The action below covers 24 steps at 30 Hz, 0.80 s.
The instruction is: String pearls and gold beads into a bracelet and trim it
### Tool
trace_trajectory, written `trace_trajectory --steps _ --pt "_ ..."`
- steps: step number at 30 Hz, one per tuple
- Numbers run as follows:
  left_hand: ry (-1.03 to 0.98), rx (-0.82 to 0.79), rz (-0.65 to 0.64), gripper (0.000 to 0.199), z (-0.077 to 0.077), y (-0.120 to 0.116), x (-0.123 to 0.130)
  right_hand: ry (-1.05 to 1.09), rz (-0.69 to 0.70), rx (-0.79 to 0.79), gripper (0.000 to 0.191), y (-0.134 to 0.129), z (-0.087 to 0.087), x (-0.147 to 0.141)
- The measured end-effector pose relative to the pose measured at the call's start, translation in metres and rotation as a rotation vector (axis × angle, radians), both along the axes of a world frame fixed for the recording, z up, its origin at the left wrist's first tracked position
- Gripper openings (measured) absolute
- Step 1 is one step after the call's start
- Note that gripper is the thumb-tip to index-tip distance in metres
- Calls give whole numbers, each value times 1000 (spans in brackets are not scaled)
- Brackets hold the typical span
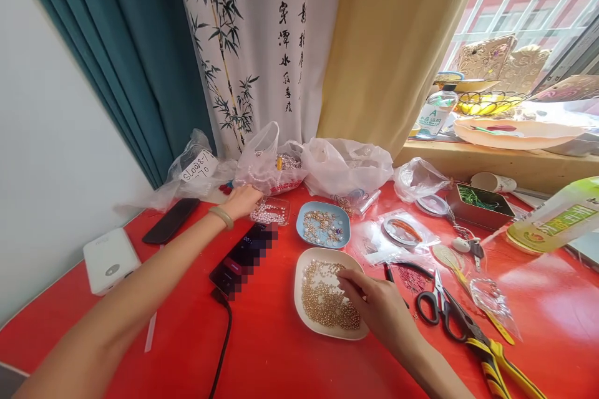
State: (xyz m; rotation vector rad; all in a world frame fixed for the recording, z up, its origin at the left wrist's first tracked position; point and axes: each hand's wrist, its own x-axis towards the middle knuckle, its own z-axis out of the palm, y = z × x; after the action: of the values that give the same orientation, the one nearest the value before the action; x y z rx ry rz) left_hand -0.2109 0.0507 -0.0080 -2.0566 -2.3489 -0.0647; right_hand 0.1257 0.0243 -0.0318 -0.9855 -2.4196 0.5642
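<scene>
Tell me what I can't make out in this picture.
All in the head view:
What the left hand touches: hidden by the hand itself.
Whether the right hand pinches a bead: too small.
Part of the lit phone: covered by blurred blocks.
Handle ends of the yellow-handled pliers: cut by the bottom edge.
Right side of the large bottle: cut by the right edge.

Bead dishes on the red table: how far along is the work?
Done: gold beads already lie in the cream dish, mixed ones in the blue dish; no finished piece is identifiable.
In hand: right hand over the cream dish, left hand beside the clear tray.
Left: many loose beads.
</scene>
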Motion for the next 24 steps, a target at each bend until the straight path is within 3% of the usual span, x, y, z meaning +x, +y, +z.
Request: trace_trajectory --steps 10,24 --pt "151 -43 -61 20 -5 5 -2 -39 -19 31 25 -2 3 -2" --pt "15 84 102 22 -9 17 5 -56 -10 3 24 -2 5 -3"
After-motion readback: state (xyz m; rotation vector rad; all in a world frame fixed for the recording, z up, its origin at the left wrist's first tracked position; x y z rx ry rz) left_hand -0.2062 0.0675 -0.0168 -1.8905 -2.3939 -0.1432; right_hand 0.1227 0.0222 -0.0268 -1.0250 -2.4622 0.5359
